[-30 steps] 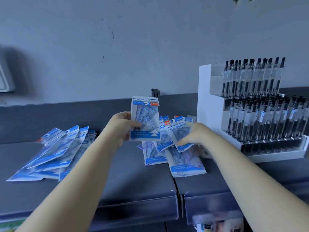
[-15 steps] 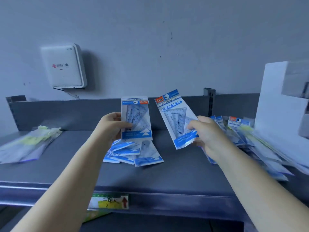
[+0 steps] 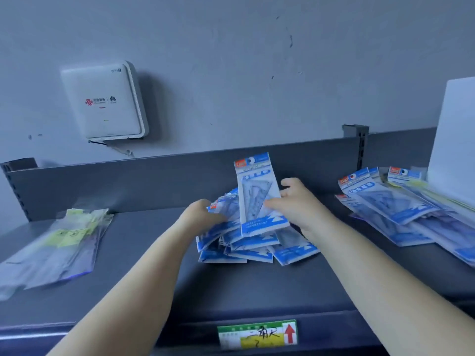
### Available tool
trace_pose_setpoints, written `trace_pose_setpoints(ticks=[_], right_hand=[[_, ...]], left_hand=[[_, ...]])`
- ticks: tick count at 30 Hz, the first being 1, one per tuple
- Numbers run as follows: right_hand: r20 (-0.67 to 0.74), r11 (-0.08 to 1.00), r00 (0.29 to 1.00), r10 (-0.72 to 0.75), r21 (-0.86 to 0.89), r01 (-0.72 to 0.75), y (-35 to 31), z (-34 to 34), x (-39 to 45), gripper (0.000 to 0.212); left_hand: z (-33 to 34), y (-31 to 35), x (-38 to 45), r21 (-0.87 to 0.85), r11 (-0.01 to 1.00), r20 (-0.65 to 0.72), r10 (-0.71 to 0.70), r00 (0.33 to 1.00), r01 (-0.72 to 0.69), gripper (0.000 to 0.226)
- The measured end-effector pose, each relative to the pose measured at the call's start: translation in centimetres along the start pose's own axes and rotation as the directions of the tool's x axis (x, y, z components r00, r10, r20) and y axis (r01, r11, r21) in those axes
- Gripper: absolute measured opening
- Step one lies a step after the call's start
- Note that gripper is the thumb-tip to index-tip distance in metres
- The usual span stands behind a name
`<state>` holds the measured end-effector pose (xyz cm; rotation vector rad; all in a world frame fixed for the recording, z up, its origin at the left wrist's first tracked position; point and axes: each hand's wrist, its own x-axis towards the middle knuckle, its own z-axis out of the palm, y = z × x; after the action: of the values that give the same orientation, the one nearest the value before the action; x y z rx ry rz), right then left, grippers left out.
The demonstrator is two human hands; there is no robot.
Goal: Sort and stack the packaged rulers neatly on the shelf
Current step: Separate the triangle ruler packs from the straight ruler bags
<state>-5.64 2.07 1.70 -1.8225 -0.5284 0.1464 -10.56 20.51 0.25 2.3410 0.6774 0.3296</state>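
Two hands of yours are working over one dark grey shelf [image 3: 144, 273], which is carrying three separate heaps of packets in front of its raised back panel [image 3: 164, 181]. On your right, the largest heap [image 3: 401, 214] of blue-and-white packaged rulers is fanning out against a white box [image 3: 455, 140] at the frame's edge. On your left, a blurred pile of clear and yellow-green packets [image 3: 56, 242] is lying flat, well apart from the rest. Between them, the middle pile [image 3: 246, 247] of blue packets is spreading loosely under your hands.

Your right hand [image 3: 300, 204] is gripping a single packaged set-square ruler [image 3: 259, 196], thumb across its front and fingers behind, and is holding it nearly upright just above the middle pile. Your left hand [image 3: 203, 214] is curling its fingers round the top packets on the pile's left side; you are gripping them there, though blur is hiding exactly how many.

Above the shelf, a white wall-mounted router [image 3: 102, 101] is hanging on the grey wall. On the shelf's front lip, a green and yellow price label [image 3: 257, 335] with a red arrow is sitting below the middle pile.
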Motion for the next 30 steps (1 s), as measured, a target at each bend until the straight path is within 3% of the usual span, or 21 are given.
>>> trace_pose_setpoints(ticks=[2,5,8,10,15,18,21,25,30], right_hand=[[0.001,0.932,1.0,0.002,-0.362,-0.001,0.9,1.0,0.3,0.057],[0.018,0.852,0.998,-0.062,-0.521,0.062,1.6,1.4,0.3,0.047],[0.045,0.84,0.994,-0.101,-0.532,0.11,1.5,0.5,-0.2,0.045],[0.022,0.823,0.986,-0.162,-0.549,0.148,1.3,-0.7,-0.7,0.038],[-0.096,0.79,0.954,-0.283,-0.588,0.175,2.6,-5.7,-2.1,0.025],[-0.163,0.791,0.948,-0.275,-0.599,0.126,4.1,-9.8,-3.0,0.021],[-0.227,0.788,0.938,-0.263,-0.612,0.073,5.9,-14.1,-3.6,0.022],[-0.312,0.828,0.926,-0.211,-0.561,0.0,8.2,-19.6,-4.2,0.019],[-0.342,0.837,0.923,-0.176,-0.546,-0.043,10.3,-25.0,-4.2,0.02]], left_hand=[[0.0,-0.2,0.6,-0.004,0.999,0.011,0.049,0.999,-0.049,0.036],[-0.2,0.0,0.4,0.049,0.994,0.025,0.098,0.995,-0.099,0.046],[-0.3,0.6,-0.2,0.222,0.969,-0.068,0.126,0.99,-0.109,0.042],[-0.2,1.6,-0.8,0.272,0.944,-0.114,0.222,0.968,-0.184,0.037],[2.9,7.1,-3.5,0.157,0.889,-0.118,0.45,0.885,-0.43,0.03],[6.3,11.0,-4.8,0.146,0.848,-0.035,0.518,0.854,-0.509,0.03],[10.1,14.1,-5.0,0.175,0.836,0.062,0.518,0.853,-0.521,0.032],[14.5,17.6,-4.7,0.094,0.872,0.179,0.46,0.87,-0.48,0.031],[18.5,21.0,-3.7,0.115,0.907,0.228,0.373,0.899,-0.405,0.033]])
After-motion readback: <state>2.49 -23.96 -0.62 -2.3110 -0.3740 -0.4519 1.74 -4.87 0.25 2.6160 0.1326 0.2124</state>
